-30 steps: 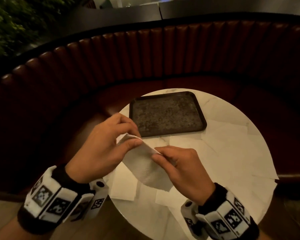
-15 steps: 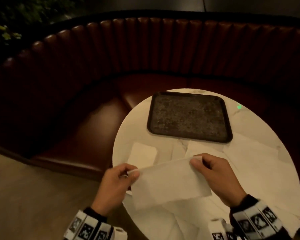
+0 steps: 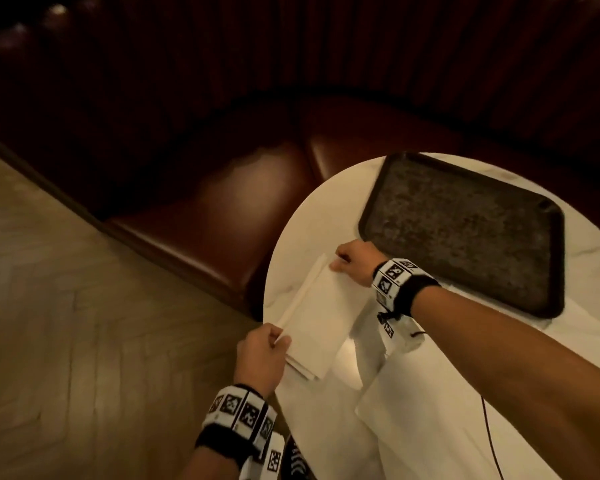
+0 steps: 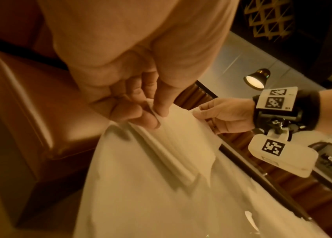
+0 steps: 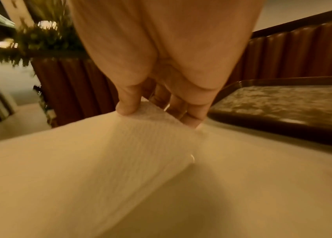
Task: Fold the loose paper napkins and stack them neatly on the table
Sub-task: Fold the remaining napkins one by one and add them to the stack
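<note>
A folded white paper napkin (image 3: 323,317) lies over a small stack of folded napkins (image 3: 300,299) at the left edge of the round white table (image 3: 291,230). My left hand (image 3: 278,339) pinches its near corner between thumb and fingers (image 4: 161,111). Pinching the far corner is my right hand (image 3: 340,263), thumb (image 5: 127,106) on top and fingers beneath. The napkin (image 5: 91,154) fills the right wrist view. Loose unfolded napkins (image 3: 426,420) lie spread over the near right part of the table.
A dark rectangular tray (image 3: 465,233) sits on the table behind my right hand. A curved brown leather booth seat (image 3: 201,209) wraps round the table's far and left side. Wood floor (image 3: 66,341) lies to the left. A thin cable (image 3: 490,441) crosses the loose napkins.
Both hands have carried the folded napkin from mid-air in front of me down and left onto the stack at the table's left edge. The head view has swung left.
</note>
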A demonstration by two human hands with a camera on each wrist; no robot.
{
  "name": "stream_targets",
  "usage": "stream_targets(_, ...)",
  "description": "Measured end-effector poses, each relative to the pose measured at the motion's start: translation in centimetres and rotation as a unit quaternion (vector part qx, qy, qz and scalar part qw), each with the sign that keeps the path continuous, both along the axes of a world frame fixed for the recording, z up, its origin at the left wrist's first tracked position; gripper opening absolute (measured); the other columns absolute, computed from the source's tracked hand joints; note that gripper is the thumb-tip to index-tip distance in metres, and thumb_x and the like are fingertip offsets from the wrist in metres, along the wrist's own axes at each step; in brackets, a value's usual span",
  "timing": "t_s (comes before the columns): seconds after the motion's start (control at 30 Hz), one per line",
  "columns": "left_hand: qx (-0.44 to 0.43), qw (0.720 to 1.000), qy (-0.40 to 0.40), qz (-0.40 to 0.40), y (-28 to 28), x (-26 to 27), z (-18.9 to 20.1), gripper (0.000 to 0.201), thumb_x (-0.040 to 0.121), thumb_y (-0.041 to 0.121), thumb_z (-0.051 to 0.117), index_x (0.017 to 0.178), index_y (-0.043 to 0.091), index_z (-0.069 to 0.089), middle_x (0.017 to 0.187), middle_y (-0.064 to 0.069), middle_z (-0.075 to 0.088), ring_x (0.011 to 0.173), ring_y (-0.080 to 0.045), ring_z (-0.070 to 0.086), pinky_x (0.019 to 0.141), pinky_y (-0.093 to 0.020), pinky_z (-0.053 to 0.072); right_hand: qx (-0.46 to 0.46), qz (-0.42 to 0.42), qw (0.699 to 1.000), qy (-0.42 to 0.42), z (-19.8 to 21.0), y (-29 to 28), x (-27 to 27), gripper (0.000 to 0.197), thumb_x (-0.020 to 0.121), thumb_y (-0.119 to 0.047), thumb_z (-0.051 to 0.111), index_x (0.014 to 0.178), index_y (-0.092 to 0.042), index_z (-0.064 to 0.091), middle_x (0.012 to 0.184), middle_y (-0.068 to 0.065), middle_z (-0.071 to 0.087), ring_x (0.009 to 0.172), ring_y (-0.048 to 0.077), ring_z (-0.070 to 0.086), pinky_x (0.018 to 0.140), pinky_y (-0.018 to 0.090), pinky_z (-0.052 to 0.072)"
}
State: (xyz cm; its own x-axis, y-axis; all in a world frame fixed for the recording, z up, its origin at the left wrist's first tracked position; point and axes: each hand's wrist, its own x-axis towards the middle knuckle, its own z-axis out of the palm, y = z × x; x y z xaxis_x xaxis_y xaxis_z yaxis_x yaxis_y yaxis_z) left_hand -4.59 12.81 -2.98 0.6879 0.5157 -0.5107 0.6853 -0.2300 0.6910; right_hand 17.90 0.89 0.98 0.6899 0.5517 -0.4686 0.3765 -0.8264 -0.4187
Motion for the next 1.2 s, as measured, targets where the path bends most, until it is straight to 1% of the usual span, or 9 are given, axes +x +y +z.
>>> stream_targets(0.13, 0.062, 0.997, 0.033, -0.032, 0.8, 0.1, -0.8, 0.018, 0.088, 0.032, 0.061, 0.071, 0.029, 0.053, 0.076, 0.007, 0.062, 0.091, -0.024, 0.058, 0.074, -0.027, 0.04, -0.016, 0.011, 1.0, -0.019, -2.7, 1.1, -0.3, 0.034, 0.092, -0.03, 0.057, 0.064, -0.019, 0.042, 0.082, 0.008, 0.055, 0.081, 0.029, 0.057, 0.067, 0.03, 0.038)
stream_targets(0.23, 0.092, 0.994, 0.047, -0.038, 1.0, 0.4, -0.6, 0.016, 0.087, 0.035, 0.062, 0.077, 0.025, 0.054, 0.075, 0.006, 0.06, 0.088, -0.022, 0.057, 0.073, -0.026, 0.04, -0.009, 0.016, 0.998, -0.057, -3.7, 1.1, -1.0, 0.011, 0.094, -0.026, 0.051, 0.098, -0.017, 0.054, 0.107, 0.009, 0.058, 0.099, 0.032, 0.057, 0.078, 0.036, 0.045)
stream_targets(0.33, 0.108, 0.991, 0.058, -0.042, 0.7, 0.6, -0.5, 0.018, 0.088, 0.035, 0.062, 0.081, 0.022, 0.052, 0.08, 0.002, 0.06, 0.084, -0.021, 0.055, 0.072, -0.027, 0.039, -0.001, 0.005, 0.996, -0.093, -4.1, 0.6, -1.9, 0.032, 0.094, -0.027, 0.05, 0.124, -0.018, 0.044, 0.123, 0.008, 0.048, 0.108, 0.032, 0.049, 0.089, 0.043, 0.043)
stream_targets(0.5, 0.109, 0.99, 0.086, -0.021, 0.1, 0.5, 0.4, 0.025, 0.088, 0.033, 0.063, 0.097, 0.017, 0.046, 0.097, -0.007, 0.057, 0.086, -0.025, 0.054, 0.075, -0.035, 0.046, 0.069, -0.091, 0.986, -0.123, -1.1, -2.3, -6.4, 0.048, 0.093, -0.034, 0.049, 0.138, -0.021, 0.035, 0.133, 0.008, 0.04, 0.116, 0.032, 0.04, 0.096, 0.046, 0.035)
stream_targets(0.63, 0.196, 0.976, -0.015, -0.097, -2.9, 1.2, 2.4, 0.027, 0.085, 0.025, 0.067, 0.099, 0.014, 0.046, 0.106, -0.012, 0.055, 0.098, -0.03, 0.052, 0.085, -0.041, 0.045, 0.18, -0.168, 0.965, -0.094, 2.3, -11.8, -15.5, 0.037, 0.088, -0.032, 0.049, 0.125, -0.026, 0.047, 0.119, 0.0, 0.05, 0.108, 0.02, 0.047, 0.091, 0.036, 0.039)
stream_targets(0.77, 0.2, 0.926, -0.126, -0.296, -9.7, 2.8, 3.2, 0.015, 0.087, 0.028, 0.062, 0.095, 0.017, 0.055, 0.091, -0.004, 0.055, 0.087, -0.027, 0.054, 0.081, -0.04, 0.044, 0.225, -0.349, 0.907, -0.061, 4.4, -21.9, -23.8, 0.017, 0.083, -0.029, 0.058, 0.098, -0.038, 0.056, 0.089, -0.014, 0.063, 0.083, -0.001, 0.058, 0.07, 0.006, 0.04)
stream_targets(0.87, 0.134, 0.896, -0.104, -0.41, -15.6, 4.6, 3.0, 0.018, 0.09, 0.037, 0.057, 0.101, 0.023, 0.056, 0.096, 0.003, 0.056, 0.095, -0.019, 0.055, 0.085, -0.034, 0.045, 0.208, -0.478, 0.852, -0.053, 4.9, -27.5, -28.4, 0.037, 0.081, -0.008, 0.069, 0.086, -0.044, 0.062, 0.078, -0.019, 0.068, 0.072, 0.004, 0.063, 0.055, 0.012, 0.044)
stream_targets(1.0, 0.125, 0.836, -0.069, -0.53, -22.8, 6.0, 2.6, 0.027, 0.091, 0.041, 0.052, 0.11, 0.023, 0.057, 0.112, 0.005, 0.053, 0.105, -0.016, 0.051, 0.092, -0.031, 0.043, 0.183, -0.577, 0.794, -0.056, 4.6, -31.6, -32.0, 0.042, 0.08, -0.005, 0.07, 0.079, -0.046, 0.063, 0.07, -0.021, 0.068, 0.072, 0.004, 0.063, 0.054, 0.013, 0.044)
stream_targets(1.2, 0.051, 0.897, 0.081, -0.432, -29.5, 8.3, 1.7, 0.047, 0.094, 0.041, 0.054, 0.122, 0.005, 0.056, 0.128, -0.01, 0.058, 0.117, -0.026, 0.054, 0.096, -0.027, 0.04, 0.218, -0.665, 0.711, -0.075, 3.4, -31.9, -34.8, 0.046, 0.078, 0.001, 0.069, 0.075, -0.045, 0.065, 0.067, -0.018, 0.069, 0.066, 0.006, 0.064, 0.06, 0.02, 0.048)
